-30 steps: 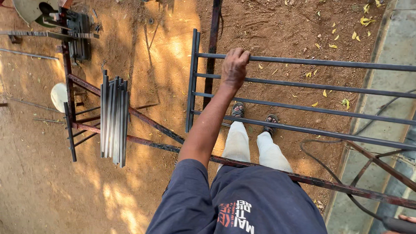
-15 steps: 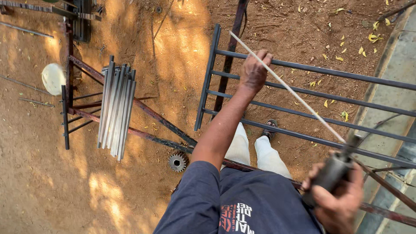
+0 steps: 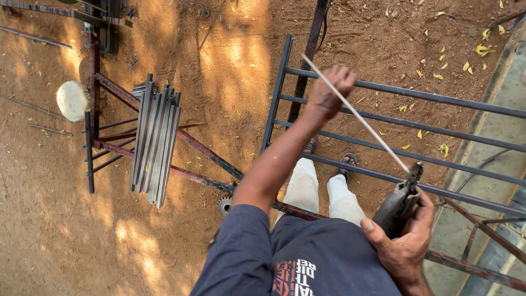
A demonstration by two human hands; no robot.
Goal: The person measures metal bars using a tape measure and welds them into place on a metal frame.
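Observation:
A grey metal grille (image 3: 438,101) of parallel bars stands over bare red earth in front of me. My left hand (image 3: 327,92) is stretched forward and closed around its upper bar. My right hand (image 3: 404,245) is low at the right, gripping a dark welding electrode holder (image 3: 399,205). A long thin whitish rod (image 3: 356,116) sticks out of the holder and slants up to the left, crossing in front of my left hand. My legs and sandalled feet (image 3: 346,161) show below the grille bars.
A bundle of grey flat bars (image 3: 155,143) rests on a rusty frame (image 3: 200,151) at the left, beside a pale round disc (image 3: 72,100). A small toothed wheel (image 3: 224,206) lies by the frame. A concrete kerb (image 3: 496,131) runs along the right with a dark cable (image 3: 485,159).
My right hand came into view from the lower right with the electrode holder and rod, then lifted. My left hand stayed on the grille bar. The view has shifted slightly.

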